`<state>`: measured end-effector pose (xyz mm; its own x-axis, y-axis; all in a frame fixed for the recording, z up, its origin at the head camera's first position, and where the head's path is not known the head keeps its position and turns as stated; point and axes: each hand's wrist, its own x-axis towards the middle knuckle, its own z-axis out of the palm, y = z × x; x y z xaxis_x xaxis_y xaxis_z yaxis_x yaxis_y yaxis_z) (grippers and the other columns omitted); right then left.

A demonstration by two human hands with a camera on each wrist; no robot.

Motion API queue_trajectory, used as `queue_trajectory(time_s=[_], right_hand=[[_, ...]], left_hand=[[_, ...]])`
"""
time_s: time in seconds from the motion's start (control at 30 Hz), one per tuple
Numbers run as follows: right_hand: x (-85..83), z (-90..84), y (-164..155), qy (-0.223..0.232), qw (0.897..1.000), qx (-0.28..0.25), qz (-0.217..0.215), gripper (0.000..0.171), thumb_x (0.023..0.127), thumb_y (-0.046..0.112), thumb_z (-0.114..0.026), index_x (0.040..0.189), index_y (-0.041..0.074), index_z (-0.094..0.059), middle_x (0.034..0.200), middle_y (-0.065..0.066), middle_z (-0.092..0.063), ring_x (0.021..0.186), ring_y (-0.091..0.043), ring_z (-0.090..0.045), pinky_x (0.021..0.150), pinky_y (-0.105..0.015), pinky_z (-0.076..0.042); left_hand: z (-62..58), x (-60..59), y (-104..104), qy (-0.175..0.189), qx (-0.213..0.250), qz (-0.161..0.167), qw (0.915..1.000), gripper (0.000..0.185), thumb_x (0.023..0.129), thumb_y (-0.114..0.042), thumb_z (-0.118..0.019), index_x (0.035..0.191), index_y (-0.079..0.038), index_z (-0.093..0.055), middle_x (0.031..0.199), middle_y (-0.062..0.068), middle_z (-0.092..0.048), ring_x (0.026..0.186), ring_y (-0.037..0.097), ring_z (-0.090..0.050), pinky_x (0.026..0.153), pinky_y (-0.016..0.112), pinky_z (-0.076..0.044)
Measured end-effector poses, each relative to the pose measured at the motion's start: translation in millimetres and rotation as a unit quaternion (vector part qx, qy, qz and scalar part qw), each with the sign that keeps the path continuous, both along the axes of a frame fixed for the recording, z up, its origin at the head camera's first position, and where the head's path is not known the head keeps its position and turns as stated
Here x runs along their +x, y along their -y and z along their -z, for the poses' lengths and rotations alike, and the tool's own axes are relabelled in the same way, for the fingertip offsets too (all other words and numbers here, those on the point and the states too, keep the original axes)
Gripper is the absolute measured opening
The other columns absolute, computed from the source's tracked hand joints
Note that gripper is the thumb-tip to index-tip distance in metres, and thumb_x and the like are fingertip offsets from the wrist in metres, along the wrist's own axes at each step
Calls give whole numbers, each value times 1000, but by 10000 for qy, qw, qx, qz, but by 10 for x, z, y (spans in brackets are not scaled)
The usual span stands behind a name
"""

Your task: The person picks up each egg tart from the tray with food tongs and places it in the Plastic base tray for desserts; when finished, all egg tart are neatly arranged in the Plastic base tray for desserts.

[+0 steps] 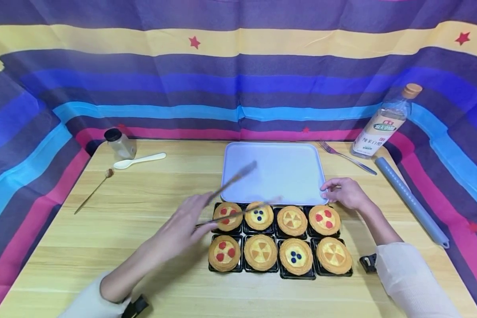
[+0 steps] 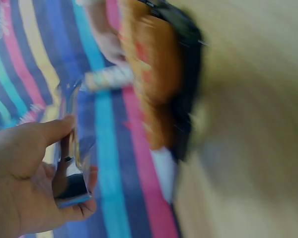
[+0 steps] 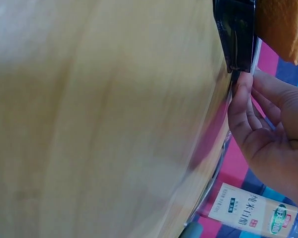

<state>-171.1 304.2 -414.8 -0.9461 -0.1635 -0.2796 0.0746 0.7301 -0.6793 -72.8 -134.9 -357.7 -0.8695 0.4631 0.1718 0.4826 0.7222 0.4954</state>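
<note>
My left hand [image 1: 183, 223] grips metal tongs [image 2: 72, 186], blurred in the head view. Their arms are spread, one over the tray's front left and the other across the back row of tarts; nothing shows between the tips. Two rows of round egg tarts [image 1: 260, 252] sit in black plastic trays, topped with red fruit, blueberries or wedge-shaped pieces. Behind them lies a pale lavender serving tray [image 1: 272, 170]. At its front right corner, my right hand [image 1: 346, 193] pinches the rim between thumb and fingers, right beside a red-topped tart [image 1: 324, 220].
A fork [image 1: 347, 157], a vinegar bottle [image 1: 381, 126] and a long grey-blue bar [image 1: 411, 201] line the right side. At the back left are a black-lidded jar [image 1: 121, 145], a white spoon [image 1: 140, 160] and a thin brown-tipped stick [image 1: 93, 191]. Striped cloth [image 1: 238, 84] encloses the table.
</note>
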Motion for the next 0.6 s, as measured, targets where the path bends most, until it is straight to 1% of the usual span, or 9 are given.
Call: queue_trajectory(time_s=[0.13,0.23,0.33,0.43,0.53,0.6], right_hand=[[-1,-5,6,-5,10000,-2,-3,28,86,15,-68,108,-2,-64,86,-9,-60,69,-14,-63,61,-27,-53],[-12,-4,0,-24,10000,33,-31,28,86,16,-68,108,-2,-65,85,-9,-60,69,-15,-63,61,-27,-53],[-24,-3,-8,-24,10000,54,-49,27,86,16,-67,107,-1,-65,85,-9,-60,69,-15,-63,61,-27,-53],[-29,-7,-14,-19,10000,66,-43,27,87,16,-67,108,-1,-65,85,-9,-61,69,-15,-63,60,-27,-52],[-31,-13,-23,2,10000,80,-26,27,87,16,-67,108,-1,-65,86,-9,-60,70,-15,-63,60,-27,-52],[-31,-15,-29,4,9999,103,-33,27,87,17,-67,108,-1,-65,86,-9,-61,70,-15,-63,60,-27,-52]], left_hand=[[180,-44,291,27,49,-705,9975,69,90,-29,-63,143,1,-31,119,20,-52,106,34,-56,88,51,-53],[289,-74,431,152,-3,-1094,9939,68,92,-27,-62,141,7,-30,114,23,-49,101,34,-54,84,51,-53],[377,-90,499,264,-83,-1330,9907,66,93,-25,-60,138,14,-30,109,24,-49,96,32,-52,82,49,-53],[444,-92,529,351,-173,-1539,9873,67,93,-23,-59,136,18,-28,107,25,-48,95,33,-50,81,49,-53],[494,-94,543,500,-318,-1707,9835,65,94,-22,-59,132,22,-29,103,25,-47,92,33,-48,75,45,-52],[510,-97,549,553,-405,-1775,9817,62,93,-20,-60,127,23,-32,98,24,-47,86,32,-48,67,40,-51]])
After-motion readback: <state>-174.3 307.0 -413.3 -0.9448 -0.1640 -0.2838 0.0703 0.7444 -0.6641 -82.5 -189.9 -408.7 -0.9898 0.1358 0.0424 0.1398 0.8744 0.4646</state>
